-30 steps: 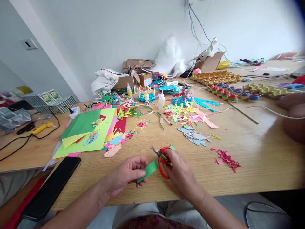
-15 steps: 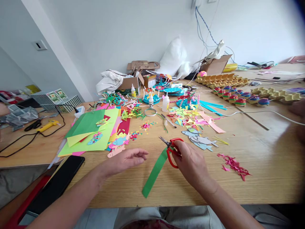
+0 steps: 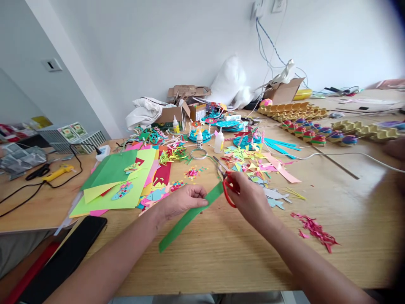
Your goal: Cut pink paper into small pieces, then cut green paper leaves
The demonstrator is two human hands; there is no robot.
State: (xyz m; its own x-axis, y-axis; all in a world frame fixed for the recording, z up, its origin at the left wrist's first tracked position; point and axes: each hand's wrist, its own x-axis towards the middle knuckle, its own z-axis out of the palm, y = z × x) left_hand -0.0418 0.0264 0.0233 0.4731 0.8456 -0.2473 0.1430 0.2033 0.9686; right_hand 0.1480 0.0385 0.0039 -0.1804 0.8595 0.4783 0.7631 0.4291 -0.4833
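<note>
Between thumb and fingers, my left hand (image 3: 186, 201) pinches a green paper strip (image 3: 186, 223), which slants down to the left over the wooden table. My right hand (image 3: 249, 196) is closed on red-handled scissors (image 3: 228, 192), their blades pointing up and away from me. The strip's upper end lies right beside the scissors' handle; whether the two touch I cannot tell. Just beyond the right hand are grey and blue paper fish (image 3: 274, 195). Past the blades lie yellow, pink and red paper scraps (image 3: 245, 158). A heap of dark pink shreds (image 3: 316, 230) is to the right.
Coloured paper sheets (image 3: 110, 173) and a black phone (image 3: 68, 257) are at left, near a yellow glue gun (image 3: 60, 172). Glue bottles (image 3: 219, 141) stand mid-table. Egg cartons (image 3: 291, 112) and painted egg-shaped pieces (image 3: 318, 138) are at back right. A white cable (image 3: 341, 154) crosses the right side.
My left hand has moved right and taken hold of the green strip, which now slants more flatly. The scissors have shifted slightly in my right hand's grip. The view has tilted a little.
</note>
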